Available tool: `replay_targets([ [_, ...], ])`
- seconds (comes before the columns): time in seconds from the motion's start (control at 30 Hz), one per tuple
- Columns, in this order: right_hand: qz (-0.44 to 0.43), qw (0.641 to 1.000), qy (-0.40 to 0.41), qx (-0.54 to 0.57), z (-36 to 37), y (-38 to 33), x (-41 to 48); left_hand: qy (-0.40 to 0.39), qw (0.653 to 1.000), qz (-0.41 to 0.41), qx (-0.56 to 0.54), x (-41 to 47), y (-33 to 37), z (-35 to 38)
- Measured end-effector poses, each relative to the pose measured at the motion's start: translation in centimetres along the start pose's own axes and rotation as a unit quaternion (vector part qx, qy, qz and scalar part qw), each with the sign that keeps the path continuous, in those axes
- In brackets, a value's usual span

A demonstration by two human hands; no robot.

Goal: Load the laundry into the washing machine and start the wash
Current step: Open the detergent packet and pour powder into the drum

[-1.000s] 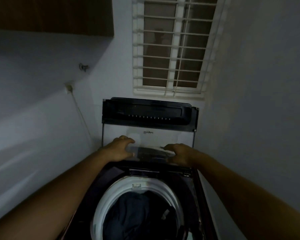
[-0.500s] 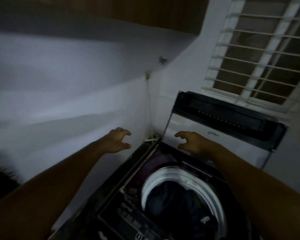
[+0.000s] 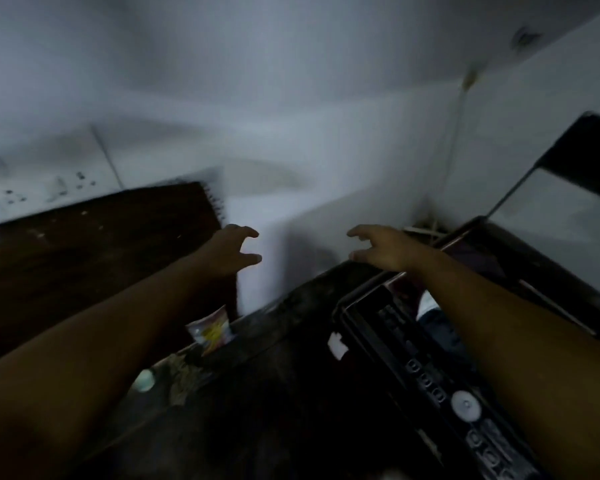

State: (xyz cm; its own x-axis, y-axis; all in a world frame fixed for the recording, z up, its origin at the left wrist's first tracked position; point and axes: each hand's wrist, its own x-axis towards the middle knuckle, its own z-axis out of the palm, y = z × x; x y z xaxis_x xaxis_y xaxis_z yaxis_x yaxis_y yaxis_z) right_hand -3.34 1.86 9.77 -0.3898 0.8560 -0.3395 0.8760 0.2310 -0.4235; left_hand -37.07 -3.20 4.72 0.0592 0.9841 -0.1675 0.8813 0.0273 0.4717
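The view is dim and smeared with motion blur. Both bare arms reach forward toward a pale wall (image 3: 326, 98). The left hand (image 3: 231, 252) hangs in the air with its fingers spread and curled, thumb apart from them, holding nothing. The right hand (image 3: 383, 249) is likewise open, fingers loosely splayed, empty, and hovers just above the near left corner of the washing machine (image 3: 371, 306).

The washing machine sits at the right of the frame, its long side running diagonally from lower right up toward the back corner of the room. Its lid (image 3: 565, 206) stands raised at the far end, leaning toward the wall. The control panel (image 3: 440, 386) lies along the near edge, a strip of small buttons with a round white dial (image 3: 466, 404) among them, pointing toward the lower right. A little of the laundry (image 3: 437, 327) shows as dark bluish cloth in the tub, mostly hidden behind the right forearm.

Left of the machine, a small colourful packet (image 3: 211, 330) stands in the gap by the wall, beside a dark wooden surface (image 3: 94, 244). A thin cord (image 3: 456, 133) runs down the wall toward the corner.
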Motion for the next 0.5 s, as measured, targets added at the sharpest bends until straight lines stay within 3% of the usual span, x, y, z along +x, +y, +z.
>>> replay_targets([
  [0.3, -0.077, 0.991, -0.105, 0.011, 12.9, -7.5, 7.7, 0.0, 0.989, -0.132, -0.068, -6.1, -11.3, 3.6],
  [0.5, -0.11, 0.979, -0.165, 0.034, 22.1, -8.8, 15.8, 0.023, 0.955, -0.226, -0.19, -5.5, -18.8, 10.3],
])
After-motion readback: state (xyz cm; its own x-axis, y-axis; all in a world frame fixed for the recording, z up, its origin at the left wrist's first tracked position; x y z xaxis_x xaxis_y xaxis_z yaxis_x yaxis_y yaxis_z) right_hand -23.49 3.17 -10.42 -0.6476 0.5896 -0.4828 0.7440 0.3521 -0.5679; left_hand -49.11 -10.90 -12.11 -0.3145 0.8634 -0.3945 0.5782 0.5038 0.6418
